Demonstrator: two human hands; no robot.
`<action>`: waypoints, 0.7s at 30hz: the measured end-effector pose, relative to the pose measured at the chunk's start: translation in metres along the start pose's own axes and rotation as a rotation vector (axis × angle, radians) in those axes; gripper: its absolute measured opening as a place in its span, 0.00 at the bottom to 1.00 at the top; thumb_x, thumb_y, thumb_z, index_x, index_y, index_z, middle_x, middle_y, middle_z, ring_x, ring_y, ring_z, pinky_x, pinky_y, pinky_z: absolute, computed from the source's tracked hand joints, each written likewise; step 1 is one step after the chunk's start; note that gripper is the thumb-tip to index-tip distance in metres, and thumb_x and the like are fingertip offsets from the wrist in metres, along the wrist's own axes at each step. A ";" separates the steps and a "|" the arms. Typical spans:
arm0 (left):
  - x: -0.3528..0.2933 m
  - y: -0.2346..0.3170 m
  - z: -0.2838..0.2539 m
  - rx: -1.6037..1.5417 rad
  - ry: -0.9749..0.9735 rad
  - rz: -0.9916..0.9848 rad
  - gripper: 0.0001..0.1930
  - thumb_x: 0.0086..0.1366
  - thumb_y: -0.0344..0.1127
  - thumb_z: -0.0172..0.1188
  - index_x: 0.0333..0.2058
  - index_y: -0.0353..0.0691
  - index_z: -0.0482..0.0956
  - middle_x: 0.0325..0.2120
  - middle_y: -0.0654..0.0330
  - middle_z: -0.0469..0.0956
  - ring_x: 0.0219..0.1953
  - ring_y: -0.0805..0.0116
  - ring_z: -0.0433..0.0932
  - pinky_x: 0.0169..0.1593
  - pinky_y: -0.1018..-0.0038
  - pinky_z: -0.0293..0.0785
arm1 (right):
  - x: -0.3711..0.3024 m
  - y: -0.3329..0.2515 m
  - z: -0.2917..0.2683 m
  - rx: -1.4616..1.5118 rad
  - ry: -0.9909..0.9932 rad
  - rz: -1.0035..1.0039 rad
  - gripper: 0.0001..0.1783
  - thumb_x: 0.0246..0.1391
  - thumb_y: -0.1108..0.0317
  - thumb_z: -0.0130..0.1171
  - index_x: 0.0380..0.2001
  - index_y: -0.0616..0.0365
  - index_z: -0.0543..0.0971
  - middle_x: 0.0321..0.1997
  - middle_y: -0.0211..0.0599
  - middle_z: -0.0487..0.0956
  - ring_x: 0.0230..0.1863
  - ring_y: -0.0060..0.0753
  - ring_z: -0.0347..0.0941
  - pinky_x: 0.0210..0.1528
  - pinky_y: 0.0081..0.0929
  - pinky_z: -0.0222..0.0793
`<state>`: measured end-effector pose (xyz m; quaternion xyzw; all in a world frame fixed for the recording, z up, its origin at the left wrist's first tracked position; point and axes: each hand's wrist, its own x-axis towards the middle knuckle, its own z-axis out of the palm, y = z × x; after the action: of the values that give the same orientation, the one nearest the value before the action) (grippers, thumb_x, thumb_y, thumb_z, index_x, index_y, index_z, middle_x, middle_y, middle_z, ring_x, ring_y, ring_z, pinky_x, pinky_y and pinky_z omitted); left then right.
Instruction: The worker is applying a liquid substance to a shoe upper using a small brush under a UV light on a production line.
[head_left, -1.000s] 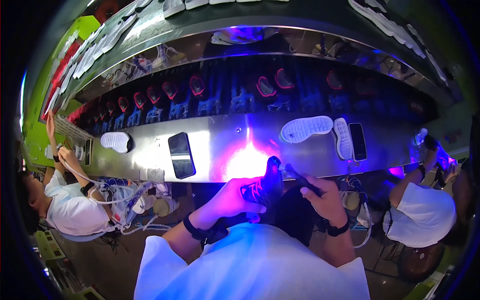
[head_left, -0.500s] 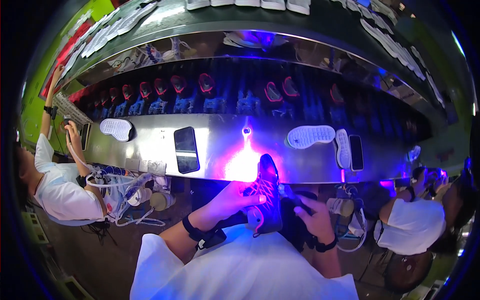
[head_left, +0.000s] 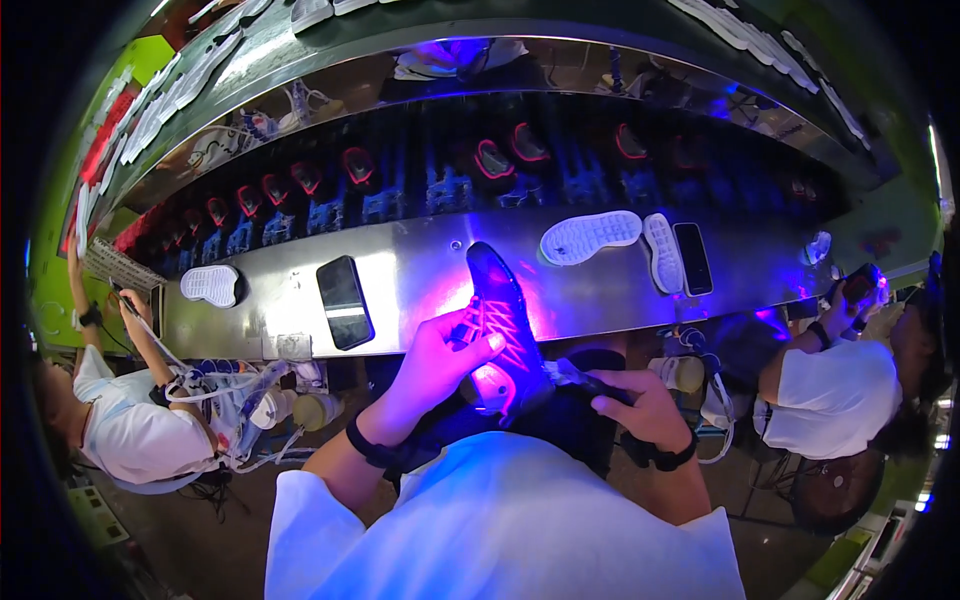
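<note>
My left hand (head_left: 437, 362) grips a dark shoe upper (head_left: 508, 325) with pinkish-lit laces, its thumb pressed across the lacing. The shoe stands tilted over the table's near edge, toe pointing away from me. Its sole edge is dark. In my right hand (head_left: 650, 408) is a dark-handled brush (head_left: 604, 388), whose pale tip sits against or very near the shoe's lower right side; contact cannot be told. Violet light falls on the shoe and my left hand.
On the metal table (head_left: 420, 260) lie a black phone (head_left: 345, 302), a white sole (head_left: 210, 286), two more soles (head_left: 590, 238) and a second phone (head_left: 692, 258). Dark uppers (head_left: 357, 167) line a rack behind. Co-workers sit at left and right; pots with tubes (head_left: 317, 410) hang below the table's edge.
The view has shifted, so the table's things appear farther left. The shoe has risen and tilted with its toe to the left. The brush stays by its right side, lower down.
</note>
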<state>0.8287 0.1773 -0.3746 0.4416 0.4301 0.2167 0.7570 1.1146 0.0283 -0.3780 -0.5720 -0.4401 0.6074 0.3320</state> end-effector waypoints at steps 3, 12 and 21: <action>0.009 0.000 0.008 0.062 0.034 0.037 0.19 0.68 0.38 0.69 0.52 0.31 0.80 0.42 0.58 0.85 0.43 0.72 0.84 0.50 0.73 0.80 | -0.008 0.002 -0.004 0.002 0.018 0.032 0.22 0.59 0.70 0.69 0.56 0.63 0.82 0.42 0.35 0.86 0.44 0.21 0.77 0.53 0.27 0.73; 0.013 -0.016 0.016 -0.088 0.162 -0.091 0.21 0.74 0.48 0.60 0.50 0.33 0.78 0.40 0.60 0.84 0.41 0.73 0.84 0.45 0.73 0.83 | 0.000 0.010 0.003 -0.321 0.230 -0.162 0.20 0.52 0.71 0.71 0.51 0.55 0.86 0.25 0.41 0.76 0.25 0.35 0.71 0.32 0.31 0.67; -0.019 -0.018 0.003 -0.566 0.101 -0.391 0.25 0.77 0.56 0.53 0.52 0.38 0.77 0.41 0.58 0.84 0.40 0.68 0.85 0.41 0.71 0.85 | 0.022 -0.046 0.006 -0.567 0.207 -0.300 0.23 0.50 0.73 0.72 0.52 0.52 0.86 0.23 0.37 0.73 0.21 0.31 0.67 0.25 0.30 0.61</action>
<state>0.8202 0.1536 -0.3807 0.1120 0.4664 0.1997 0.8544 1.1015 0.0652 -0.3454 -0.6290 -0.6347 0.3441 0.2884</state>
